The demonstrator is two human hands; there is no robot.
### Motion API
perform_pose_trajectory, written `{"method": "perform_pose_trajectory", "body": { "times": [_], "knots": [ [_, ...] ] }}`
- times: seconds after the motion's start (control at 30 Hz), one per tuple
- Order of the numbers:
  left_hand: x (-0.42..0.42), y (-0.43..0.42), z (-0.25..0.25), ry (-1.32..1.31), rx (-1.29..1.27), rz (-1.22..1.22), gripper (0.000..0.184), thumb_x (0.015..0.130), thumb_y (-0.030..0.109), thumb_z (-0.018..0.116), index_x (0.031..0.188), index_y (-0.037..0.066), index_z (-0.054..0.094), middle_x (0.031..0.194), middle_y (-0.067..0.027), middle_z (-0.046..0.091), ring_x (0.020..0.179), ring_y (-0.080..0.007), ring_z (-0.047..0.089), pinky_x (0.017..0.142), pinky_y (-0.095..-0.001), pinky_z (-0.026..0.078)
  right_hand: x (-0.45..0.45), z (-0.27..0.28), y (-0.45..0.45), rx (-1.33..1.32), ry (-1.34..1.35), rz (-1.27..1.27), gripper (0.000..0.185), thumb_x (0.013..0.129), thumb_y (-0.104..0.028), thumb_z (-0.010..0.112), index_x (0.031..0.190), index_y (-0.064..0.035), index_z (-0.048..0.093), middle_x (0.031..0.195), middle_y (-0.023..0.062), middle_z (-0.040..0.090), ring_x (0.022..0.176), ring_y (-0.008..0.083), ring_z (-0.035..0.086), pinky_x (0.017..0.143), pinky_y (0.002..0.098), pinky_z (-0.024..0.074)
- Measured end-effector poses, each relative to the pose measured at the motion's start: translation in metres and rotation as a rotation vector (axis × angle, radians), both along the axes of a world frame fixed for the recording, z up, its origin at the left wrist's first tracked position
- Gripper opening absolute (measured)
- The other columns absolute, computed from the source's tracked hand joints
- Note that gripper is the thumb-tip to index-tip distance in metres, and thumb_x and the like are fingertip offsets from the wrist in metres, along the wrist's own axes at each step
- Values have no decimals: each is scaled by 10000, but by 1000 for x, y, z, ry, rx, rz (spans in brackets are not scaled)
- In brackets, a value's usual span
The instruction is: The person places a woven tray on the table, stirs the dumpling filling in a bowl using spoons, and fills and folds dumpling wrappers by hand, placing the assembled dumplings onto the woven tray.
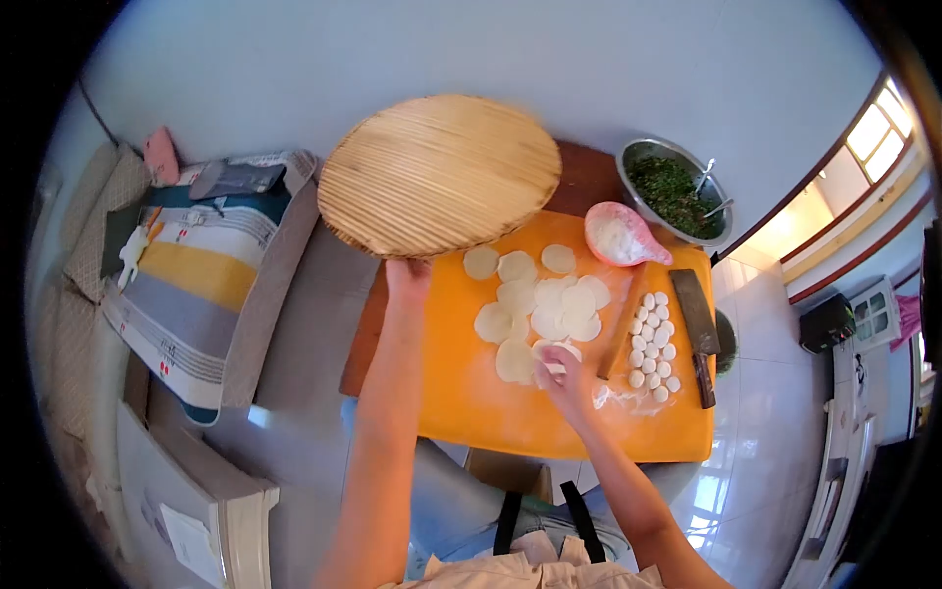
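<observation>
My left hand (407, 278) grips the near edge of a round, ribbed wooden tray (442, 172), which is raised over the back left of the table. Its fingertips are partly hidden under the tray's rim. Over the orange mat (471, 427), my right hand (562, 373) is closed in a pinch on a thin round dough wrapper (552, 348). Flat dough wrappers (515, 296) lie around it, some overlapping. To its right are a wooden rolling pin (620, 339) and several small dough pieces (652, 344).
A cleaver (696, 329) lies along the mat's right side. Behind it stand a pink scoop of flour (618, 234) and a metal bowl of chopped green filling (672, 191) with utensils in it. A sofa bed (211, 275) is at the left, and a wall runs behind the table.
</observation>
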State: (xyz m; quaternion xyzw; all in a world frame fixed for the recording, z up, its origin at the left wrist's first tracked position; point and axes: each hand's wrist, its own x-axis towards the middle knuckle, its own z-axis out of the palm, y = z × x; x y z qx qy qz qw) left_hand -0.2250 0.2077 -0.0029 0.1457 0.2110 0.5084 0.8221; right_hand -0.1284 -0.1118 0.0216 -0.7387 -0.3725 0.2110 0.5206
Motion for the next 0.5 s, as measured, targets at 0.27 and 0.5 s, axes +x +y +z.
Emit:
{"method": "perform_pose_trajectory", "body": {
  "times": [0.27,0.5],
  "knots": [
    [-7,35,-8,56,-63,-119,278,936,319,459,1057,80,534,929,13,560,685,-63,536,463,-129,414,25,64,197,223,952,-114,374,831,-268,630,1070,-11,501,951,90,580,840,182,577,763,265,482],
    [11,62,9,195,111,-78,349,941,274,451,1191,31,443,1096,-107,545,985,-249,567,854,-362,527,48,101,242,250,962,-147,254,789,-160,636,956,-9,519,892,116,578,576,218,592,476,250,514]
  ]
}}
